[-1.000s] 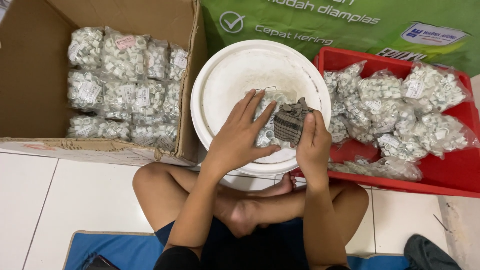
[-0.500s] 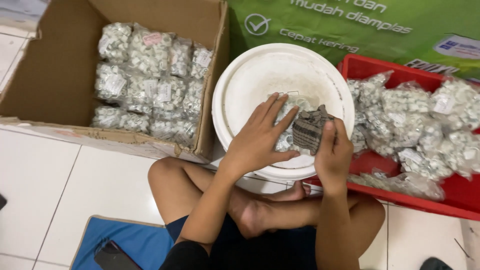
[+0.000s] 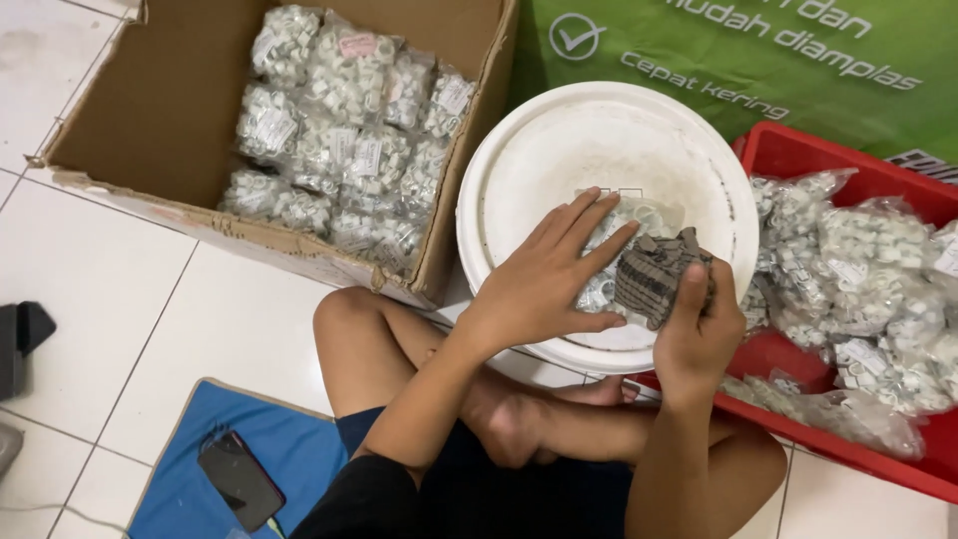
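Note:
My left hand [image 3: 544,279] lies flat, fingers spread, on a clear plastic bag of small white parts [image 3: 619,250] resting on a white bucket lid [image 3: 559,160]. My right hand [image 3: 699,324] grips a small grey-brown stack of tags or cards [image 3: 654,279] held against the bag's right side. Both hands work over the near edge of the lid, above my crossed legs.
An open cardboard box [image 3: 150,110] at the left holds several similar bags of white parts [image 3: 339,150]. A red tray [image 3: 788,160] at the right holds more such bags [image 3: 858,269]. A green sack lies behind. A phone [image 3: 239,479] lies on a blue mat [image 3: 190,489] on the tiled floor.
The view has shifted to the left, so the box shows more fully. My hands stay on the bag and the stack with barely any movement.

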